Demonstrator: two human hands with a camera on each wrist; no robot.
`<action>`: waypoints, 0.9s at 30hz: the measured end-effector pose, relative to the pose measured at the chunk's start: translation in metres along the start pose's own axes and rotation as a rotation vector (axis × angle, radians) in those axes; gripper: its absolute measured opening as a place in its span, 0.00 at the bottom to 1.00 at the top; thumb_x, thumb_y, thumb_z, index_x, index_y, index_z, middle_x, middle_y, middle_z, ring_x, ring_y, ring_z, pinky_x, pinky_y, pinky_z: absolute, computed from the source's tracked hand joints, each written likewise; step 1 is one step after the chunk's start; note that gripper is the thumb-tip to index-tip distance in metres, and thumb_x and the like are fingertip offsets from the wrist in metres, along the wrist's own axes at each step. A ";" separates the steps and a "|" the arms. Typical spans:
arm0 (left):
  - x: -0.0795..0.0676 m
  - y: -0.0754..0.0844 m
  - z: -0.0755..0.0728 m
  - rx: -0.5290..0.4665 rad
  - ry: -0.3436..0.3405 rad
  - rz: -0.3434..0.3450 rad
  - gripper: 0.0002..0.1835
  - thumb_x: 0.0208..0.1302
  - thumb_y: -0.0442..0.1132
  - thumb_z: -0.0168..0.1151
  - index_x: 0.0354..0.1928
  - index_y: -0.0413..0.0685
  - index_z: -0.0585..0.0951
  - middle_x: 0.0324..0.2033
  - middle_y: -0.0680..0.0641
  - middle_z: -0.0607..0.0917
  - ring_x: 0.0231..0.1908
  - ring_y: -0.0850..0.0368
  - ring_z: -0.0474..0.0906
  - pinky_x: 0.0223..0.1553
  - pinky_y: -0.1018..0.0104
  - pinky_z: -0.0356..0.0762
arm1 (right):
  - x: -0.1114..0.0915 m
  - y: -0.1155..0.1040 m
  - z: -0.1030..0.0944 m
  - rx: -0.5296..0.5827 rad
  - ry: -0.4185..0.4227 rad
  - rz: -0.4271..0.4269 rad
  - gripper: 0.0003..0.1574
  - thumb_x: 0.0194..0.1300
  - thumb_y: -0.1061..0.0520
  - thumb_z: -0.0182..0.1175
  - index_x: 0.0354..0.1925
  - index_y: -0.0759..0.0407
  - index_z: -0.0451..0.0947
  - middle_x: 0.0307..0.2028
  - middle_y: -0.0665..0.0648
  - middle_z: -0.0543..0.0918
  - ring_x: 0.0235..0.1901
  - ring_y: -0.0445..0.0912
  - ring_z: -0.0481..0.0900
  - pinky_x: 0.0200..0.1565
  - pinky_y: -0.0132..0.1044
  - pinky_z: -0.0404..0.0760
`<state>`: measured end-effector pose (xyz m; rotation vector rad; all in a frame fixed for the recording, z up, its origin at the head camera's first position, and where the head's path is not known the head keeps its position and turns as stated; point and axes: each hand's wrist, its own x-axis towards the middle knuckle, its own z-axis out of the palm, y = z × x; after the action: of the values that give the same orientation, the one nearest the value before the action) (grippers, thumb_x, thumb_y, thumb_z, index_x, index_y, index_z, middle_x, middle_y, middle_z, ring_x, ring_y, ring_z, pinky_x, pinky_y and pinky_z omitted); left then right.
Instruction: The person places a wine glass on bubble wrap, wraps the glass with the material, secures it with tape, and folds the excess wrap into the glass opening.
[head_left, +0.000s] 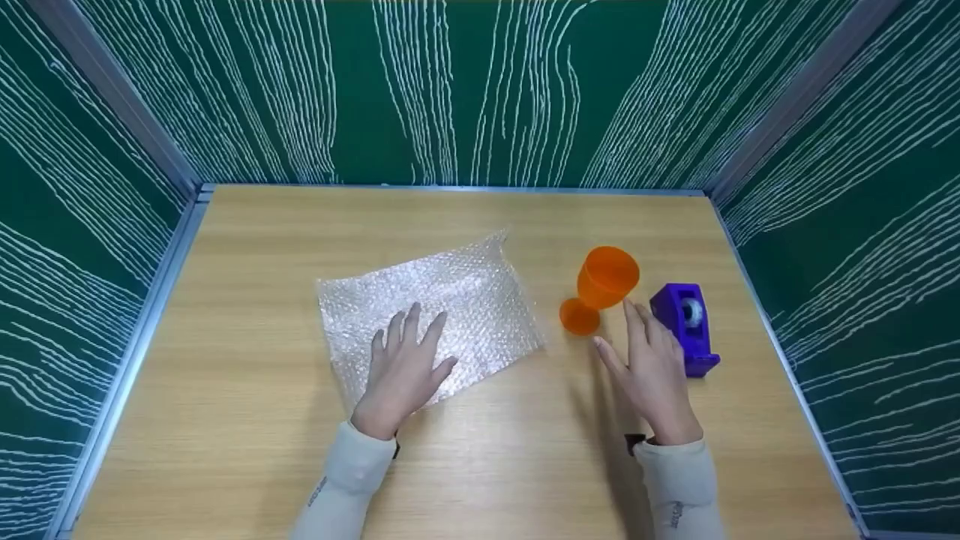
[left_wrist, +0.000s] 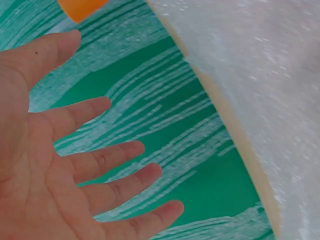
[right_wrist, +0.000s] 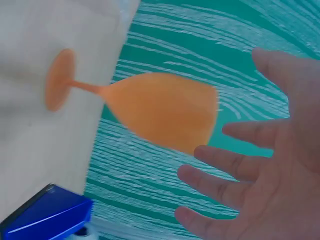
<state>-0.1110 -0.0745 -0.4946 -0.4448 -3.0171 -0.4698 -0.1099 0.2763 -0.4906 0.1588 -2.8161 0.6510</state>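
A sheet of clear bubble wrap (head_left: 480,300) lies flat on the wooden table, left of centre. Over its lower part my left hand (head_left: 403,375) hovers with fingers spread; in the left wrist view the palm and fingers (left_wrist: 75,165) hold nothing. An orange goblet (head_left: 609,276) stands upright to the right of the wrap, its round foot on the tabletop. Close to its near right side is my right hand (head_left: 652,371), fingers extended. The right wrist view shows the whole goblet (right_wrist: 162,110) with gaps between it and the thumb.
A purple tape dispenser (head_left: 694,330) with a roll of tape stands just right of the right hand. Green walls with white wavy lines and metal edging (head_left: 450,187) enclose the back and sides of the table (head_left: 247,315).
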 end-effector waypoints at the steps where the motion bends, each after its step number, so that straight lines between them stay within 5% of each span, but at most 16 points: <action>1: -0.003 -0.003 0.002 -0.006 0.001 -0.006 0.36 0.69 0.57 0.62 0.74 0.53 0.66 0.71 0.32 0.61 0.68 0.30 0.58 0.61 0.29 0.63 | 0.001 0.003 0.002 0.010 -0.001 0.012 0.48 0.70 0.41 0.61 0.74 0.67 0.57 0.69 0.74 0.63 0.66 0.71 0.61 0.64 0.72 0.56; 6: -0.020 -0.019 0.012 -0.005 -0.011 -0.048 0.34 0.67 0.53 0.65 0.70 0.47 0.71 0.67 0.30 0.67 0.64 0.30 0.65 0.56 0.33 0.71 | 0.006 0.020 0.016 0.065 -0.060 0.096 0.50 0.72 0.40 0.58 0.75 0.69 0.53 0.69 0.75 0.62 0.67 0.70 0.60 0.64 0.70 0.57; 13: -0.038 -0.026 0.026 0.008 -0.081 -0.123 0.25 0.64 0.44 0.70 0.58 0.38 0.79 0.49 0.33 0.78 0.43 0.37 0.76 0.36 0.48 0.81 | 0.025 0.045 0.042 0.139 -0.169 0.187 0.53 0.74 0.36 0.53 0.75 0.72 0.50 0.69 0.77 0.60 0.67 0.70 0.60 0.65 0.67 0.59; 20: -0.046 -0.032 0.044 0.003 -0.042 -0.178 0.17 0.61 0.35 0.71 0.50 0.35 0.81 0.39 0.34 0.76 0.37 0.39 0.74 0.28 0.54 0.80 | 0.049 0.057 0.077 0.451 -0.158 0.290 0.32 0.72 0.53 0.60 0.65 0.70 0.66 0.56 0.73 0.74 0.51 0.64 0.76 0.53 0.57 0.78; 27: -0.047 -0.037 0.055 -0.059 -0.070 -0.220 0.12 0.61 0.32 0.69 0.45 0.35 0.81 0.38 0.35 0.74 0.38 0.37 0.73 0.28 0.53 0.81 | 0.063 0.061 0.101 0.526 -0.089 0.448 0.23 0.70 0.59 0.61 0.59 0.69 0.73 0.51 0.69 0.79 0.50 0.60 0.78 0.53 0.52 0.79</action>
<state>-0.0771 -0.1048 -0.5622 -0.1344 -3.1418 -0.5694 -0.2020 0.2826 -0.5869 -0.3717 -2.7065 1.5078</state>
